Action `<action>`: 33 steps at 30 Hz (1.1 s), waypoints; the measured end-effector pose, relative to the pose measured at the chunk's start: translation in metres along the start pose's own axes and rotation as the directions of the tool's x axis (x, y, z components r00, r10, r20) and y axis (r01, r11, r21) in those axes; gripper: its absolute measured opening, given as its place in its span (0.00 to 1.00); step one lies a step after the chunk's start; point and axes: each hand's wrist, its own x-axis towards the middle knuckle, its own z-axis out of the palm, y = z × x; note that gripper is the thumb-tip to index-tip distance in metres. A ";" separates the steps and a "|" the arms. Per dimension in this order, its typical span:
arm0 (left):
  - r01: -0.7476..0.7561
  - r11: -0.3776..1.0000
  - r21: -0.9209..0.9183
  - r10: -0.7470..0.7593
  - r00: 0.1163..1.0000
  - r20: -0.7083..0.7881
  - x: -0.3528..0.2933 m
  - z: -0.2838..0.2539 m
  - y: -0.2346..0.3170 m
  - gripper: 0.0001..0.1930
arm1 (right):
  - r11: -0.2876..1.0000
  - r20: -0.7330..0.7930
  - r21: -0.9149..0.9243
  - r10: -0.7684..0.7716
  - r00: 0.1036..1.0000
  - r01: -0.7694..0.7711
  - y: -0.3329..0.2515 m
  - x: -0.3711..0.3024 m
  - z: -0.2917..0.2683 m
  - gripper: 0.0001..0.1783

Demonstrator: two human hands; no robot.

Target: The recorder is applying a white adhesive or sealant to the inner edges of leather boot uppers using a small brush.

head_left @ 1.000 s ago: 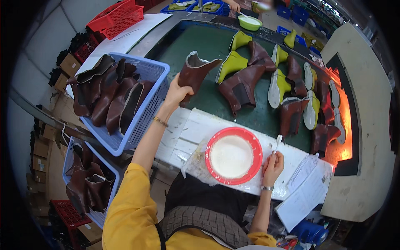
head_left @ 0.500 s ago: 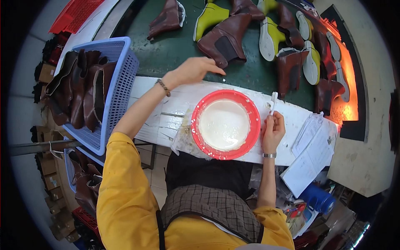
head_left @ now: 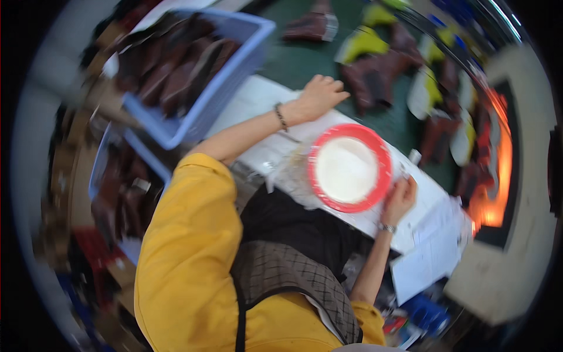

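Observation:
The view is smeared by motion. My left hand (head_left: 321, 98), fingers loosely bent and slightly apart, is over the white board's far edge with nothing visible in it. Just beyond its fingertips, a brown ankle boot (head_left: 366, 85) lies on the green surface. My right hand (head_left: 400, 198) is closed on a small white brush (head_left: 415, 156), its head pointing away from me; the handle is mostly hidden. Between my hands stands a red bowl (head_left: 384, 167) holding white liquid (head_left: 347, 170).
On the left are a blue basket (head_left: 258, 44) of brown boot uppers and a second basket (head_left: 97, 170) below. More brown and lime-green boots lie across the green surface (head_left: 293, 58). An orange glow (head_left: 495, 205) shines at far right. Papers (head_left: 425, 267) overhang the board (head_left: 243, 120).
The whole view has swung, so the table, bowl and baskets appear tilted and shifted. My left hand's pointing finger has bent in. The brush remains in my right hand.

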 end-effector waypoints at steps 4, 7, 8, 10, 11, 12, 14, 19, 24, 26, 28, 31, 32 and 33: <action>0.369 0.923 0.111 -0.366 0.930 -0.045 -0.102 -0.009 0.017 0.21 | 0.988 0.035 -0.131 -0.076 0.996 0.080 0.014 0.012 -0.022 0.18; 0.408 0.898 0.162 -0.401 0.913 -0.079 -0.178 -0.034 0.055 0.24 | 0.999 0.066 -0.041 -0.026 0.997 0.029 0.007 0.010 -0.019 0.20; 0.379 0.917 0.125 -0.381 0.925 -0.006 -0.197 -0.054 0.060 0.24 | 0.997 0.079 -0.075 -0.011 0.997 0.017 0.002 0.008 -0.018 0.20; 0.415 0.868 -0.272 -0.447 0.892 -0.066 -0.239 -0.096 0.061 0.23 | 0.995 0.116 -0.104 0.001 0.993 0.011 -0.007 0.006 -0.010 0.20; 0.469 0.850 -0.240 -0.525 0.792 -0.311 -0.259 -0.121 0.058 0.22 | 0.995 0.113 -0.100 0.005 0.994 0.007 -0.010 0.004 -0.005 0.20; 0.592 0.799 -0.106 -0.576 0.702 -0.418 -0.276 -0.154 0.050 0.21 | 0.995 0.104 -0.100 0.009 0.994 0.001 -0.011 0.002 -0.004 0.20; 0.766 0.640 0.050 -0.632 0.563 -0.533 -0.323 -0.223 0.038 0.18 | 0.995 0.111 -0.089 -0.030 0.993 0.040 0.006 0.011 -0.011 0.21; 0.851 -0.258 0.457 -0.841 0.035 -0.540 -0.499 -0.255 0.013 0.31 | 0.996 0.110 -0.043 -0.074 0.991 0.079 0.016 0.015 -0.026 0.19; 0.932 -0.171 0.319 -0.896 -0.012 -0.445 -0.599 -0.261 0.029 0.37 | 0.998 0.145 -0.060 0.013 0.989 -0.005 0.008 0.004 -0.018 0.16; 0.955 -0.178 0.238 -0.839 -0.021 -0.544 -0.594 -0.286 0.029 0.35 | 0.994 0.144 -0.043 -0.098 0.985 0.105 0.002 0.000 -0.008 0.14; 0.987 -0.053 0.153 -0.737 0.064 -0.673 -0.558 -0.309 0.016 0.33 | 0.999 0.141 -0.009 -0.042 0.989 0.044 -0.009 -0.004 -0.005 0.13; 0.986 0.164 0.009 -0.524 0.095 -0.846 -0.466 -0.330 0.017 0.26 | 0.998 0.129 0.036 0.046 0.991 -0.051 -0.012 -0.005 -0.003 0.11; 0.980 0.173 -0.099 -0.533 0.008 -0.846 -0.443 -0.331 0.018 0.25 | 0.998 0.106 0.056 -0.011 0.994 0.005 -0.012 -0.003 -0.002 0.11; 0.915 0.344 -0.211 -0.516 -0.004 -0.857 -0.432 -0.323 0.009 0.27 | 0.999 0.098 0.049 -0.010 0.995 0.005 -0.013 -0.003 -0.007 0.11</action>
